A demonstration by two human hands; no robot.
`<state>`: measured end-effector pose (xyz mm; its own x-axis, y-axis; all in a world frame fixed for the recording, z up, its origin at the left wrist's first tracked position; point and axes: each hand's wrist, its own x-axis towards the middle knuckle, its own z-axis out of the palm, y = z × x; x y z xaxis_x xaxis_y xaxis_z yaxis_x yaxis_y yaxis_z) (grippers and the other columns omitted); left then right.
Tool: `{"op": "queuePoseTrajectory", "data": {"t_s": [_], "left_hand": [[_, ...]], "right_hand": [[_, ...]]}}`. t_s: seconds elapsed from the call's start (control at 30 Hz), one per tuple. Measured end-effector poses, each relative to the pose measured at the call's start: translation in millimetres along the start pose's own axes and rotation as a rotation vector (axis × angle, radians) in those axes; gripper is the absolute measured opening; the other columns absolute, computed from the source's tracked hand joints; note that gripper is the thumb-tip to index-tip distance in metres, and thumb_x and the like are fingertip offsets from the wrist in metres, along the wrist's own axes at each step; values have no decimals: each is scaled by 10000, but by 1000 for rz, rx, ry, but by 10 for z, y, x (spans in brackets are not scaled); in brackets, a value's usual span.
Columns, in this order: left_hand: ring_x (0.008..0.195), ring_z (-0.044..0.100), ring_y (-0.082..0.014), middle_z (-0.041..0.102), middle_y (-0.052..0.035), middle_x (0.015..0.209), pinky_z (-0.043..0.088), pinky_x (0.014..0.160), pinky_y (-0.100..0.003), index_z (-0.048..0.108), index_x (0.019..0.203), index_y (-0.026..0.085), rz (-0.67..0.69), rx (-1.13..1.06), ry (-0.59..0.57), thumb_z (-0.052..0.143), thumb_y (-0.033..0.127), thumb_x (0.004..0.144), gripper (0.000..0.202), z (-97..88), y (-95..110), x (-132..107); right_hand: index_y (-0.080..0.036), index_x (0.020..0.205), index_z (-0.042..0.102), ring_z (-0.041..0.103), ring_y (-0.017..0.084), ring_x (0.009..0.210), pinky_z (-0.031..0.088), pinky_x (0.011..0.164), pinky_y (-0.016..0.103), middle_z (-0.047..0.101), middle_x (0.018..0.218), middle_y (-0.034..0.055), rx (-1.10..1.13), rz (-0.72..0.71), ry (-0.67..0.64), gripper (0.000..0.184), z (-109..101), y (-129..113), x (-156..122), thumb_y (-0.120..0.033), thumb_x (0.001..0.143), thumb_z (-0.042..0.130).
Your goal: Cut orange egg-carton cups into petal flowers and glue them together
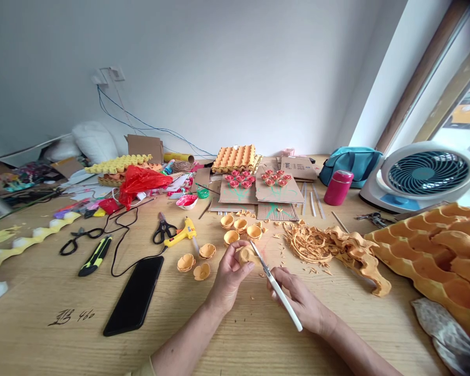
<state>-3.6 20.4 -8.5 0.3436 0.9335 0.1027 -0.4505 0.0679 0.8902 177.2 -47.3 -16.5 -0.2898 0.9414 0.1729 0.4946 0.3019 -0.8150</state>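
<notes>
Between the thumb and fingers of my left hand (229,274) is an orange egg-carton cup (247,255), held just above the table. My right hand (297,300) grips white-handled scissors (279,292), whose blades reach the right edge of that cup. Whether the blades are parted I cannot tell. Beyond my left hand stand several cut petal-edged cups (241,225). More such cups (186,262) sit to its left. Curled carton trimmings (307,244) lie in a heap beyond my right hand, next to a torn carton strip (362,256).
A black phone (133,296), a yellow glue gun (181,233), black scissors (163,228) and a utility knife (95,256) lie to the left. Cardboard (280,191) with red flowers stands behind. Egg trays (434,250), a pink flask (338,188) and a fan (423,175) are right.
</notes>
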Motion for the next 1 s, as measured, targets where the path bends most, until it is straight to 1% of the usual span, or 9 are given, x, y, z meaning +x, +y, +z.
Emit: {"op": "queuePoseTrajectory", "data": {"t_s": [0.2,0.37,0.5,0.57,0.63,0.7,0.83,0.9,1.0], "left_hand": [[836,568,-129,635,8,904,459,797,-255,620,1086,219,4,-20,6,812,246,702,431,-8,11,12],[859,587,-133,653,-1,944,460,806,-254,614,1110,218,5,-26,-8,814,243,712,446,-20,18,21],[857,594,-140,662,-8,927,457,805,-252,613,1120,214,2,-2,-29,823,255,712,461,12,46,-7],[859,600,-146,664,-5,909,459,819,-257,612,1122,218,-8,35,-44,824,259,713,463,45,61,-34],[884,611,-162,670,-11,932,466,838,-275,601,1120,223,-30,75,-71,829,264,707,473,79,56,-61],[902,616,-177,670,-16,957,475,854,-298,586,1113,227,-58,107,-108,836,272,699,486,100,19,-81],[937,604,-184,660,-33,999,463,898,-321,571,1118,224,-36,188,-195,823,273,725,469,88,-104,-90],[939,599,-184,658,-42,1010,456,889,-316,570,1125,216,-37,210,-230,825,279,727,477,73,-134,-88],[849,589,-167,652,-40,946,449,767,-276,589,1103,194,-100,174,-263,833,370,710,495,70,-109,-87]], "right_hand": [[-213,734,441,450,176,704,399,724,333,500,709,-5,-11,1,22,296,12,39,-7,-417,946,475],[-203,728,483,455,155,678,388,683,302,507,703,-15,28,8,83,280,12,48,9,-396,924,531],[-196,764,540,438,140,636,371,611,272,493,683,-21,226,61,171,327,14,74,52,-487,912,554],[-195,825,569,441,137,638,377,603,266,508,701,-18,361,76,217,348,8,83,73,-536,885,601],[-201,905,577,476,145,676,402,625,269,551,766,-4,479,72,247,375,-4,71,89,-557,835,672],[-216,938,563,496,152,703,420,640,274,568,813,1,567,76,272,421,-16,41,100,-563,775,737],[-226,905,540,429,127,644,391,593,258,489,762,-34,634,116,339,489,-30,-12,107,-567,684,811],[-224,912,538,408,120,632,378,578,252,469,753,-40,632,111,335,498,-30,-10,101,-571,682,812],[-225,933,532,406,118,624,385,578,248,467,745,-44,608,87,261,478,-15,28,78,-551,711,803]]}}
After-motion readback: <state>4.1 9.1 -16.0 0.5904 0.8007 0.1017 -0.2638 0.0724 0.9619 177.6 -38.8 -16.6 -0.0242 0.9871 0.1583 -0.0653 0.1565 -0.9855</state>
